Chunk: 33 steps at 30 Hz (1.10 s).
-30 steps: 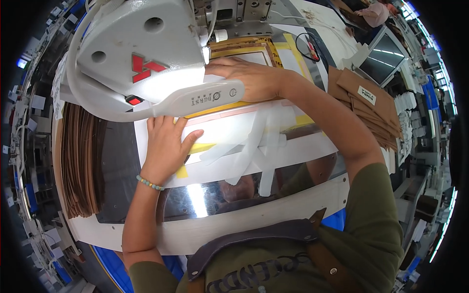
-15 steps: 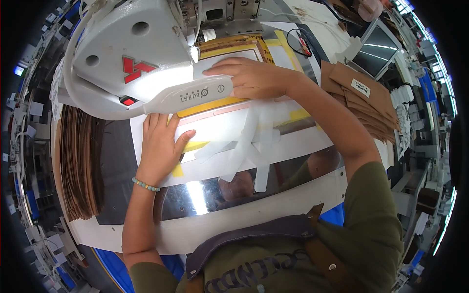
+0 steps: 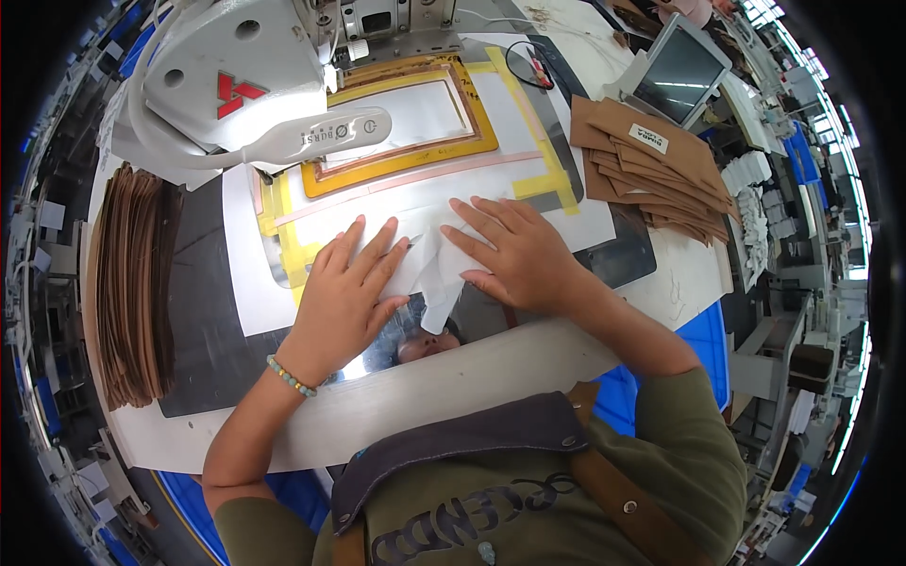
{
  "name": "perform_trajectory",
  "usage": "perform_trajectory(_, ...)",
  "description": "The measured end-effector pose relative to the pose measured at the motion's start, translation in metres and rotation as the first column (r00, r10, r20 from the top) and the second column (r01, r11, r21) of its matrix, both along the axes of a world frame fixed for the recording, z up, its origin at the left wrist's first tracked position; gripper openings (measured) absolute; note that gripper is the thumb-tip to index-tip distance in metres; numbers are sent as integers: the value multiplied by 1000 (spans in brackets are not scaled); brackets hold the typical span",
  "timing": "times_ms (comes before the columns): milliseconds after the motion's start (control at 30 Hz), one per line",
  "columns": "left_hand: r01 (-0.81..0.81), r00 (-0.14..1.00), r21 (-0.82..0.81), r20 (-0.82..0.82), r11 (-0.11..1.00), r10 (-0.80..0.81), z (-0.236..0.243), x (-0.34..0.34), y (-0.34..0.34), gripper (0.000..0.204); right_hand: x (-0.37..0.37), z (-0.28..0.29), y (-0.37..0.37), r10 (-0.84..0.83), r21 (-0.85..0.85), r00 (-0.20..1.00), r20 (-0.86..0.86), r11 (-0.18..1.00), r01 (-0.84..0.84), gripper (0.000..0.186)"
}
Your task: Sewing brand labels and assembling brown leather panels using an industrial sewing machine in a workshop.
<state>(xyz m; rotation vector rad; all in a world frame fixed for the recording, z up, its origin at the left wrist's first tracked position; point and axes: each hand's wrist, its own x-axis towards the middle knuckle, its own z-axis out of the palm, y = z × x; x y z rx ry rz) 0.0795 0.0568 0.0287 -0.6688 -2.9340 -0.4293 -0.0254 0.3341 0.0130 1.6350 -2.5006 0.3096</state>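
My left hand [image 3: 354, 288] rests with fingers spread at the left side of some translucent white strips [image 3: 439, 292]. My right hand [image 3: 514, 253] lies with fingers apart at their right side. The strips are crumpled together between the two hands, partly hidden by the fingers, on a white sheet [image 3: 253, 288] near the table's front. Just beyond the hands, a yellow-edged rectangular frame [image 3: 479, 141] lies on the sheet, with yellow tape [image 3: 552, 184] around it. A white lamp [image 3: 330, 134] reaches over the frame's left part.
A white sewing machine [image 3: 274, 71] stands at the back left. Brown pieces are stacked at the left [image 3: 137, 292] and brown flat pieces [image 3: 651, 174] lie at the right. Behind those is a screen [image 3: 684, 71]. Red-handled snips [image 3: 541, 75] lie at the back.
Both hands have come nearer to me. The right has left the frame and come down beside the strips; the left has slid off the frame's left edge. The strips are more bunched. The view has shifted.
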Motion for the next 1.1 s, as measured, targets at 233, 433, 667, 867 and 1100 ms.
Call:
perform_trajectory(233,-56,997,166,-48,984,65,17,22,-12,58,-4,31,2,-21,-180,1000,20,983,25,54)
perform_trajectory(433,-472,732,119,-499,873,464,57,40,-132,34,-36,27,4,-111,-425,961,253,880,214,35)
perform_trajectory(667,-834,429,-12,-643,552,634,36,77,-327,29,4,62,28,169,-325,756,632,944,61,27)
perform_trajectory(867,-915,404,-89,-199,394,893,8,91,-523,55,80,81,88,-11,196,566,824,943,-268,26)
perform_trajectory(1100,-933,354,63,-23,355,935,32,75,-578,59,179,16,126,-315,338,728,608,933,122,30)
